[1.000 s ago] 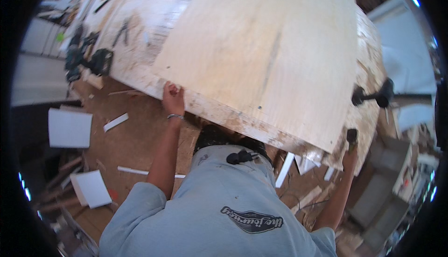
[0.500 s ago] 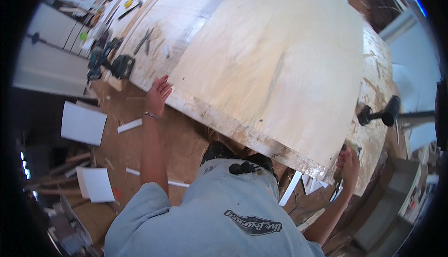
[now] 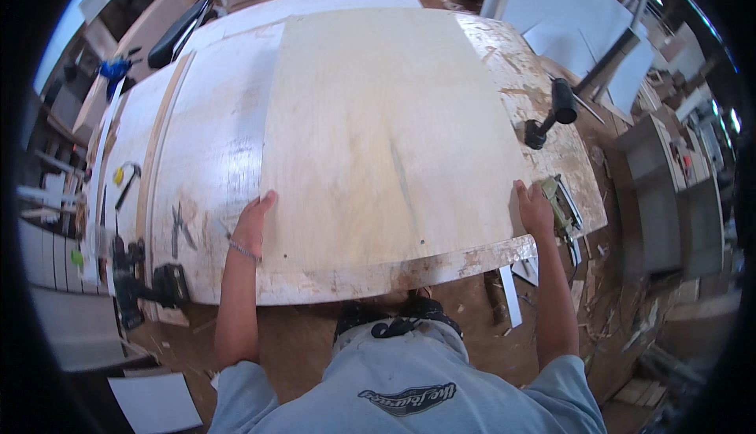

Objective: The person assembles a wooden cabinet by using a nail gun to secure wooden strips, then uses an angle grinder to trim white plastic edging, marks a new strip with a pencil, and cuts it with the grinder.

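Note:
A large pale plywood sheet (image 3: 339, 135) lies flat on the worn workbench (image 3: 236, 119) in front of me. Along its left edge, near the front corner, my left hand (image 3: 253, 225) is closed on the sheet. At the opposite edge my right hand (image 3: 535, 212) grips it in the same way, with the undersides of the fingers hidden. Just outside the right hand rests an olive-green nail gun (image 3: 561, 204), not held. Small dark dots, perhaps fastener heads, show near the sheet's front edge.
On the left of the bench are a cordless drill (image 3: 142, 280), pliers (image 3: 182, 229), a hammer (image 3: 127, 186) and a long wooden strip (image 3: 164, 135). A black tool with a cylindrical end (image 3: 563, 102) stands at the right. White offcuts (image 3: 157, 402) and an open cabinet box (image 3: 650, 221) surround the bench.
My right hand has left the nail gun and moved onto the sheet's right edge. The left hand now presses against the left edge. My view has turned and shifted, showing more of the far side.

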### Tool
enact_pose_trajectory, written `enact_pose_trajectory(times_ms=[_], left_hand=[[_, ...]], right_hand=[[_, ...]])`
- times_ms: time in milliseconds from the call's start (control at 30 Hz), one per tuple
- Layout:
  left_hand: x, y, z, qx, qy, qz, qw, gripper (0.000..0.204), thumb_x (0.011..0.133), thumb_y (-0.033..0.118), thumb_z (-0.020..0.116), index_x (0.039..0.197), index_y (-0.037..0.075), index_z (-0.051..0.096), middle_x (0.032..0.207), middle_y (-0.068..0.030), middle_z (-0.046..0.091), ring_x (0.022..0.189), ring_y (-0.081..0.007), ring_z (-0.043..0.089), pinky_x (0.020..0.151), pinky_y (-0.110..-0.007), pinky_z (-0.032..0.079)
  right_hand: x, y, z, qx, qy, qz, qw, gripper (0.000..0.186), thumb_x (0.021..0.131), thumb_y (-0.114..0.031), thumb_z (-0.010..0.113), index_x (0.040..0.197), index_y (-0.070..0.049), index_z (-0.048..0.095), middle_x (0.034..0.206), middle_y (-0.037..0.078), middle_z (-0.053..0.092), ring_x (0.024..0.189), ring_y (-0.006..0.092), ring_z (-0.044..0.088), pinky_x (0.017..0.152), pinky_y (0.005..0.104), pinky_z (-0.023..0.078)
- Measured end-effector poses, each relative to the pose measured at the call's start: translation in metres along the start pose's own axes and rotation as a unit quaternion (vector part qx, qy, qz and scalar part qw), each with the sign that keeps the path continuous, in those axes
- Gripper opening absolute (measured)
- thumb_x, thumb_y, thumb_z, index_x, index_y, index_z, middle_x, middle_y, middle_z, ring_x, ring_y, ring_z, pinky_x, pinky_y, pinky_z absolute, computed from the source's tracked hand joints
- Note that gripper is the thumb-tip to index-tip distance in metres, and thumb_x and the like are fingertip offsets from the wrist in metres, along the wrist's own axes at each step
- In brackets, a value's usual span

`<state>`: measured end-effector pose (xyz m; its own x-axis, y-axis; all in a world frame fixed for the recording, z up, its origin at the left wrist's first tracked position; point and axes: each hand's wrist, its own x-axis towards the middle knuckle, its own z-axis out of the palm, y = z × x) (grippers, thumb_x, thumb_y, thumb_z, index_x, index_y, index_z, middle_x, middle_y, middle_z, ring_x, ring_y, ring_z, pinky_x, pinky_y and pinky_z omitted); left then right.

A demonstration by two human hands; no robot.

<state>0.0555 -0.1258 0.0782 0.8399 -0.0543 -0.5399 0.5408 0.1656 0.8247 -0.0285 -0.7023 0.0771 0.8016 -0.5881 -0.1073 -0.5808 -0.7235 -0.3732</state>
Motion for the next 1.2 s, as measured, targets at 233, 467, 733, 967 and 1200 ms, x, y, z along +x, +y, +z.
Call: enact_pose_trajectory(times_ms=[233, 467, 733, 967, 1200], left_hand=[[-0.075, 0.123, 0.056, 0.074, -0.103, 0.142, 0.982, 0.048, 0.099, 0.024, 0.064, 0.136, -0.005, 0.054, 0.122, -0.0128, 0.067, 0.107, -0.0201, 0.067, 0.094, -0.035, 0.053], [-0.179, 0.258, 0.206, 0.392, -0.154, 0.288, 0.86, 0.054, 0.092, 0.03, 0.065, 0.129, -0.009, 0.058, 0.117, -0.0149, 0.068, 0.097, -0.0158, 0.069, 0.086, -0.028, 0.054], [-0.199, 0.276, 0.366, 0.565, -0.23, 0.431, 0.665, 0.046, 0.097, 0.045, 0.057, 0.105, 0.002, 0.071, 0.105, -0.0139, 0.059, 0.088, -0.0207, 0.065, 0.077, -0.034, 0.057], [-0.195, 0.264, 0.462, 0.618, -0.267, 0.341, 0.656, 0.082, 0.097, 0.069, 0.046, 0.127, -0.005, 0.062, 0.113, -0.0229, 0.072, 0.103, -0.0255, 0.073, 0.089, -0.036, 0.059], [-0.08, 0.311, 0.396, 0.505, -0.394, 0.54, 0.545, 0.066, 0.108, 0.053, 0.033, 0.111, -0.003, 0.068, 0.103, -0.0191, 0.075, 0.104, -0.0248, 0.07, 0.106, -0.039, 0.046]], right_hand=[[0.006, 0.018, -0.004, 0.109, -0.003, 0.01, 0.994, 0.075, 0.1, -0.062, 0.043, 0.127, 0.005, 0.061, 0.121, 0.038, 0.063, 0.122, 0.0525, 0.057, 0.104, 0.0527, 0.044], [-0.021, 0.048, 0.034, 0.283, -0.041, 0.082, 0.955, 0.061, 0.102, -0.051, 0.05, 0.108, 0.007, 0.069, 0.106, 0.027, 0.071, 0.11, 0.0343, 0.067, 0.098, 0.0408, 0.048], [-0.025, 0.083, 0.014, 0.532, 0.047, -0.075, 0.842, 0.041, 0.105, -0.035, 0.056, 0.121, 0.0, 0.069, 0.115, 0.008, 0.071, 0.11, 0.0208, 0.065, 0.097, 0.0357, 0.049], [-0.122, -0.012, -0.156, 0.49, 0.139, -0.372, 0.776, 0.077, 0.093, -0.042, 0.071, 0.146, 0.007, 0.045, 0.134, 0.021, 0.062, 0.124, 0.0269, 0.059, 0.103, 0.0403, 0.046], [-0.096, 0.007, -0.143, 0.568, 0.231, -0.311, 0.726, 0.032, 0.103, -0.006, 0.056, 0.133, 0.003, 0.053, 0.099, 0.004, 0.063, 0.082, 0.0065, 0.055, 0.073, 0.0222, 0.045]])
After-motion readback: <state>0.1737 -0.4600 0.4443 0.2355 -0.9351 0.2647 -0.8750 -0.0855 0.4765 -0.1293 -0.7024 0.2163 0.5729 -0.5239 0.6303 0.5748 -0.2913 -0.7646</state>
